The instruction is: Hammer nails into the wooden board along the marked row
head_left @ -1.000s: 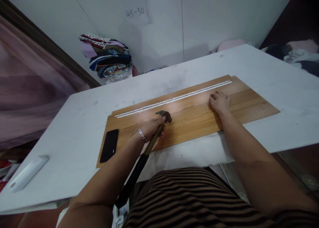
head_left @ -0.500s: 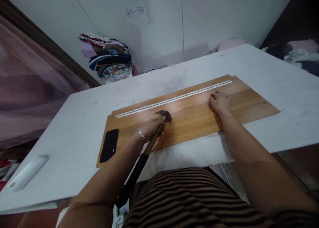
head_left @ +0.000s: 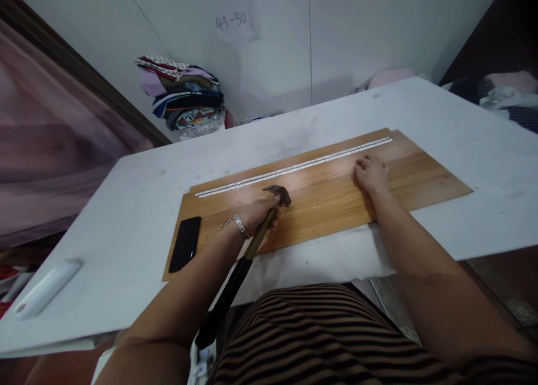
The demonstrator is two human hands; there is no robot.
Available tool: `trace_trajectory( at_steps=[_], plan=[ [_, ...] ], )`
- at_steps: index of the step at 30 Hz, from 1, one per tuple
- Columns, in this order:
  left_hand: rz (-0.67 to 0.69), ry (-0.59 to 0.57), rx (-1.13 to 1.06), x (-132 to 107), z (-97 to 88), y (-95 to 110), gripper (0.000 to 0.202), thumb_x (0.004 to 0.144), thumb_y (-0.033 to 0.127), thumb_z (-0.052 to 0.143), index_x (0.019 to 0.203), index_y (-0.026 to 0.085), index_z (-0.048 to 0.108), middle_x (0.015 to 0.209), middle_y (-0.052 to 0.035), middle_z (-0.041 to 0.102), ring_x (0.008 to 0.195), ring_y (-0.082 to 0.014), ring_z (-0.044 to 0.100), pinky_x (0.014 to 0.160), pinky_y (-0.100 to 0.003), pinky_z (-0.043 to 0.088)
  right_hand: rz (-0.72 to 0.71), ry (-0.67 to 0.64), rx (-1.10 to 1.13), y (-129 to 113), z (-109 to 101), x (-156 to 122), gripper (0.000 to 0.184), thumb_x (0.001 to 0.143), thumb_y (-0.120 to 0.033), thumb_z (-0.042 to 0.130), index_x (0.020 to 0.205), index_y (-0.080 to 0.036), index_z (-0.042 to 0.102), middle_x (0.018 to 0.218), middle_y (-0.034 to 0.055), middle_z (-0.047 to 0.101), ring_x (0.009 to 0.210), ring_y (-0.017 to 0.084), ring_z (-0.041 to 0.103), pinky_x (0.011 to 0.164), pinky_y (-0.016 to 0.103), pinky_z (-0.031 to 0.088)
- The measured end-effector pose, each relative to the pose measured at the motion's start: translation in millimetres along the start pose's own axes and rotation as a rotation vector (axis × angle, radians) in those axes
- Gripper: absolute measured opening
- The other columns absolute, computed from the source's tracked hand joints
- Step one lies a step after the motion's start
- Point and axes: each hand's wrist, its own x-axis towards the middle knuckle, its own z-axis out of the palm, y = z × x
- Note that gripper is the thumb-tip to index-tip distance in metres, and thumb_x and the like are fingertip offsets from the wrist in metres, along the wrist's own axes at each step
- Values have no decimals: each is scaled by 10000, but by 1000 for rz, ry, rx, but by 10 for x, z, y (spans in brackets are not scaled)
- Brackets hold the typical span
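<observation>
My left hand (head_left: 261, 214) is closed round the neck of a claw hammer (head_left: 259, 233), just below its metal head. The head is over the wooden board (head_left: 336, 186), and the black grip points down toward my body. My right hand (head_left: 371, 174) rests on the board farther right, fingers loosely bent and partly spread, with nothing visible in it. A row of small dark dots (head_left: 311, 203) runs along the board between my hands. Several thin nails (head_left: 227, 222) lie beside my left wrist. Two white strips with markings (head_left: 294, 167) stretch along the far side of the board.
A black phone (head_left: 185, 244) lies on the board's left end. The board sits on a white table (head_left: 138, 205), with a white elongated object (head_left: 48, 288) at its left. Folded clothes (head_left: 187, 96) are stacked by the wall beyond. A pink curtain (head_left: 54, 121) hangs at left.
The view has shifted very slightly. Both hands and the hammer keep practically the same places on the board.
</observation>
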Motion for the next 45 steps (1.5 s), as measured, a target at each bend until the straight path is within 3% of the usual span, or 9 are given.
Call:
trace_trajectory(
  at_steps=[6, 10, 14, 19, 24, 31, 35, 38, 45],
  plan=[
    [33, 19, -40, 22, -7, 185, 353, 1027, 475, 558, 890, 152, 604, 596, 4, 595, 427, -99, 532, 422, -209, 428, 26, 4, 11, 47, -5, 31, 358, 915, -256, 479, 1110, -199, 774, 1353, 148, 684, 1311, 309, 566, 1121, 518, 404],
    [53, 16, -148, 84, 24, 386, 380, 1036, 492, 541, 851, 163, 588, 576, 14, 575, 426, -89, 512, 428, -197, 406, 130, -31, 349, -14, -34, 28, 352, 926, -344, 529, 1150, -185, 748, 1232, 154, 744, 1181, 297, 660, 1030, 490, 511],
    [108, 10, -296, 215, 139, 596, 361, 1025, 480, 572, 851, 164, 584, 609, 7, 594, 483, -105, 579, 492, -213, 472, 138, -274, 875, -534, -214, -214, 332, 858, -436, 697, 1127, -243, 718, 1144, 94, 773, 1073, 258, 713, 928, 426, 582],
    [192, 73, -448, 438, 343, 842, 332, 1012, 491, 596, 958, 164, 595, 705, -21, 645, 644, -155, 701, 634, -252, 555, 98, -795, 1312, -1445, -482, -626, 439, 804, -473, 798, 1163, -290, 623, 1096, 57, 775, 989, 233, 741, 846, 406, 607],
    [303, 134, -517, 559, 454, 898, 415, 944, 554, 683, 1056, 166, 592, 925, -98, 723, 786, -197, 729, 679, -283, 563, 70, -838, 1321, -1786, -559, -662, 449, 736, -466, 843, 1038, -283, 566, 911, -6, 730, 744, 173, 706, 665, 316, 589],
    [439, 170, -187, 319, 456, 689, 283, 950, 448, 703, 981, 173, 645, 988, -84, 750, 884, -172, 700, 736, -263, 513, -113, -608, 893, -1693, -644, -616, 585, 781, -350, 769, 1325, -270, 570, 630, -85, 561, 445, 124, 497, 431, 274, 433],
    [318, 27, 54, 118, 266, 441, 298, 991, 445, 616, 900, 164, 658, 883, -103, 765, 695, -169, 678, 646, -272, 485, -211, -653, 731, -1512, -662, -633, 214, 855, -362, 680, 1036, -252, 644, 585, -48, 557, 476, 146, 518, 450, 280, 432],
    [358, 153, 272, 58, -20, 121, 263, 975, 377, 624, 801, 181, 644, 802, -77, 742, 660, -176, 657, 657, -279, 480, -227, -676, 563, -1352, -662, -652, 112, 857, -338, 656, 847, -244, 596, 636, -14, 610, 516, 148, 534, 481, 277, 417],
    [548, 449, 523, 89, -518, -568, 164, 877, 239, 689, 734, 230, 608, 793, -57, 672, 942, -265, 649, 883, -306, 450, -450, -603, 260, -1213, -749, -835, 86, 866, -316, 584, 810, -256, 610, 732, 31, 663, 738, 241, 618, 681, 348, 462]
  ],
)
